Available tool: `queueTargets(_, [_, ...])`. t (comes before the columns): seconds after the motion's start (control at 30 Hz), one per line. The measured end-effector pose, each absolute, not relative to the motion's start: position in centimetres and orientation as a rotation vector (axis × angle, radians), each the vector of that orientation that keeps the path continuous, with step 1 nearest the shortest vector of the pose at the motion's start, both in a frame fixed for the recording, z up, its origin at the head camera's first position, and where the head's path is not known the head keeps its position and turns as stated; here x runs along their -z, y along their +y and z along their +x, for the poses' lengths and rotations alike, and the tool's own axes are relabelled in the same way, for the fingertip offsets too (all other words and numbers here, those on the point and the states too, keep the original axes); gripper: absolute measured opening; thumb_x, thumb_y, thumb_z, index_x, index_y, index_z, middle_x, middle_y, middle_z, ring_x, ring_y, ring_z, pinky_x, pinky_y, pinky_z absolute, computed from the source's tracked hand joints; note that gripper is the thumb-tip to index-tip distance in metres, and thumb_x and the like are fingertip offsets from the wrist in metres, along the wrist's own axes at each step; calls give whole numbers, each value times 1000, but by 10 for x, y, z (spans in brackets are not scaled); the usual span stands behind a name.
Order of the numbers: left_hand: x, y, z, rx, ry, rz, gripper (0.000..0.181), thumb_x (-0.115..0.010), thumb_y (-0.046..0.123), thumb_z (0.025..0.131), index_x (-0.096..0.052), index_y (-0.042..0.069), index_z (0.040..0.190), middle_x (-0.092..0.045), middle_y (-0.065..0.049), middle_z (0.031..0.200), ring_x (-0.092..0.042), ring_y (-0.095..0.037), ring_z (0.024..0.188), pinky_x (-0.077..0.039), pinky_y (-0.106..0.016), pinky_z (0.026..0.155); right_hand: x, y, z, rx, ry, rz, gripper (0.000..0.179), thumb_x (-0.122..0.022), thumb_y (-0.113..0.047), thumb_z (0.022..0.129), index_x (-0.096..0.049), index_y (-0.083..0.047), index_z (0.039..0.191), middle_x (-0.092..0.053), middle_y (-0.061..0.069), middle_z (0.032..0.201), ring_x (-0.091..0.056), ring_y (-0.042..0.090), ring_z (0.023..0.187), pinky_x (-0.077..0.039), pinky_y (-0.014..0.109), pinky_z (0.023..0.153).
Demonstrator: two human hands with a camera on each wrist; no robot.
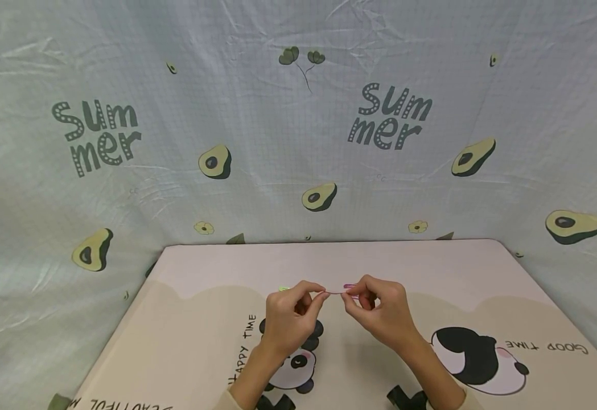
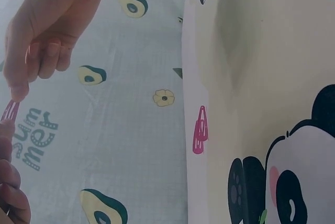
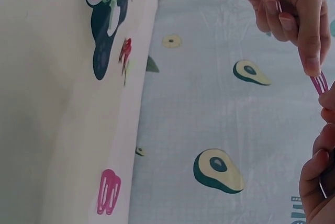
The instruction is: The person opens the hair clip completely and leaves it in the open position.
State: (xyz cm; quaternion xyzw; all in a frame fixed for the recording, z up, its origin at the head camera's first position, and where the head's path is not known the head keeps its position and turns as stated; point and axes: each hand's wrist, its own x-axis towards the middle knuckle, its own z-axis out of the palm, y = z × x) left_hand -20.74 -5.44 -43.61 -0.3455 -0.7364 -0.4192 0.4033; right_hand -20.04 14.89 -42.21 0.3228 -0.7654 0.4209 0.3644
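A slim pink snap hair clip (image 1: 334, 292) stretches between my two hands above the table's far part. My left hand (image 1: 290, 316) pinches one end between thumb and index finger. At the other end, my right hand (image 1: 380, 310) has the same kind of pinch. The clip's slotted body (image 3: 319, 84) shows in the right wrist view, its ends covered by fingertips. Two more pink hair clips (image 2: 200, 130) lie overlapping on the table, partly behind my right hand in the head view.
Small red pieces (image 3: 125, 51) and a green item (image 1: 284, 288) lie on the table beyond my left hand, too small to make out. The tabletop (image 1: 185, 319) bears printed pandas and lettering. An avocado-patterned sheet (image 1: 267, 171) hangs behind the table's far edge.
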Motion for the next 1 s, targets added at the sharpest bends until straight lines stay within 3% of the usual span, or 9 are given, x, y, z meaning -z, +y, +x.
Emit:
queueTargets(0.23, [435, -54, -206, 1055, -1845, -866, 16, -81, 0, 82, -73, 11, 90, -50, 6, 51, -37, 3, 44, -30, -5, 46, 421, 148, -200, -1098, -1962, 834, 27, -85, 9, 69, -72, -12, 80, -50, -9, 56, -38, -4, 54, -33, 10, 46])
queueTargets(0.5, [436, -54, -206, 1061, -1845, -867, 9, -79, 5, 87, -74, 11, 90, -50, 6, 52, -37, 2, 44, -29, -4, 46, 421, 148, -199, -1114, -2012, 804, 25, -84, 8, 71, -72, -13, 79, -49, -9, 55, -38, -4, 54, -32, 10, 47])
queueTargets(1.0, [437, -52, -208, 1032, -1802, -870, 15, -81, 0, 81, -74, 10, 90, -50, 6, 51, -38, 1, 42, -28, -5, 46, 422, 149, -201, -1088, -1959, 833, 26, -84, 9, 69, -71, -11, 78, -49, -6, 54, -37, -3, 54, -34, 10, 48])
